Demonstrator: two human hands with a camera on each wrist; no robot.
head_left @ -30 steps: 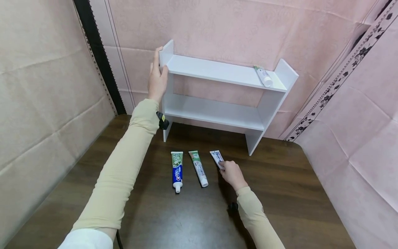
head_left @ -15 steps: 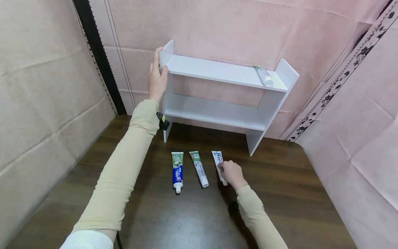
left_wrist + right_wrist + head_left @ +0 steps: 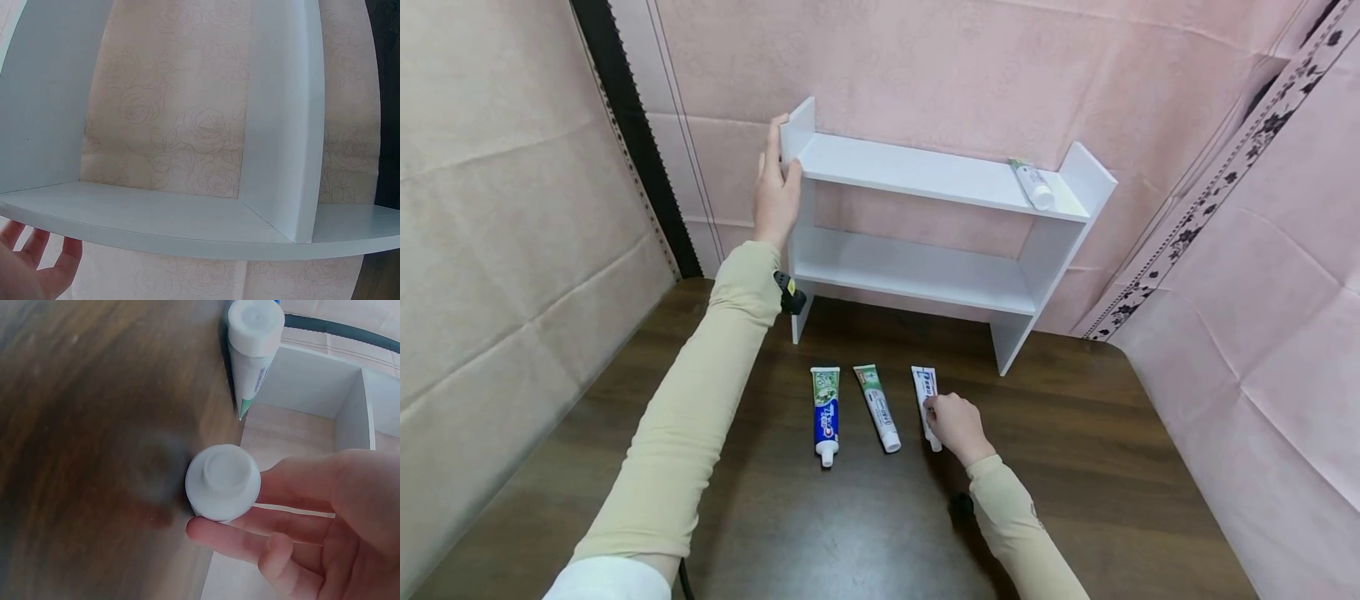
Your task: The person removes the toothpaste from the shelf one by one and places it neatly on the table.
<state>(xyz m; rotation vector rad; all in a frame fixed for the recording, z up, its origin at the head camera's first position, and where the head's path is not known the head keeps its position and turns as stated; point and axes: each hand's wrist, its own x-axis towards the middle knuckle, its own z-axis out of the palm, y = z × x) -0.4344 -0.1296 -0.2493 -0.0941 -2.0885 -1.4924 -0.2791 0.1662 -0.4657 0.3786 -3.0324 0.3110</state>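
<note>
My left hand [image 3: 777, 196] rests against the outer left side of a white two-tier shelf [image 3: 917, 171]; in the left wrist view its fingertips touch that side panel [image 3: 156, 225]. On the table my right hand [image 3: 957, 423] holds a white-and-blue toothpaste tube [image 3: 924, 385] by its sides. The right wrist view shows this tube's white cap [image 3: 224, 481] between thumb and fingers. To its left lie a green-and-white toothpaste tube [image 3: 877, 408] and a blue-and-green Crest toothpaste tube [image 3: 826, 414], roughly in a row, caps toward me.
Another toothpaste tube [image 3: 1033, 185] lies on the right end of the upper shelf board. The lower board [image 3: 910, 267] is bare. A dark wooden table [image 3: 820, 533] bears everything, with pink cloth [image 3: 940, 67] hanging behind it and more cloth at both sides.
The white-and-blue tube has turned from a slant to nearly straight, lower end shifting left, with my right hand at it. My left hand keeps its place on the shelf.
</note>
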